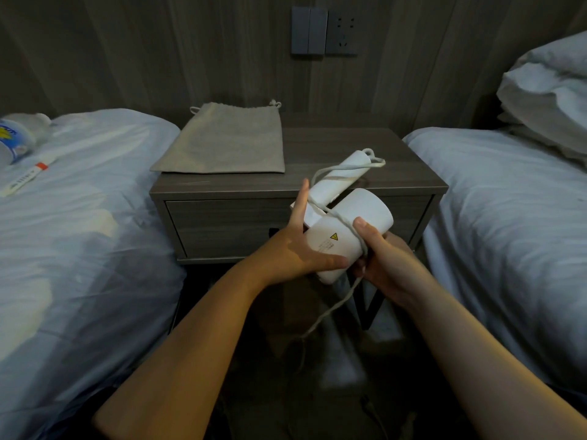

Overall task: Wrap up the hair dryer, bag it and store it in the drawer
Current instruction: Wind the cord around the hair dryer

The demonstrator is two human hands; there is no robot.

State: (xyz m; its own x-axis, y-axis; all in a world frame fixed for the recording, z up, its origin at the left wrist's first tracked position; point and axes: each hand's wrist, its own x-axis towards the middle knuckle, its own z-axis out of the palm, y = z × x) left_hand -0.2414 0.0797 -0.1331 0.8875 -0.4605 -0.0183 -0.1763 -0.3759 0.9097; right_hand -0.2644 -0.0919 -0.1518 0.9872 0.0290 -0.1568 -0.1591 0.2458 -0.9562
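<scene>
Head view: a white hair dryer is held in front of the table, before its closed drawer. The left hand braces it with straight fingers; the right hand's curled fingers grip the cord. A beige bag lies flat on the table.

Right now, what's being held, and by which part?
The hair dryer, by its barrel: left hand cradles the side with straight fingers; right hand grips the lower end, thumb pinning the cord against it.

Head-worn, downward, near the drawer
</scene>
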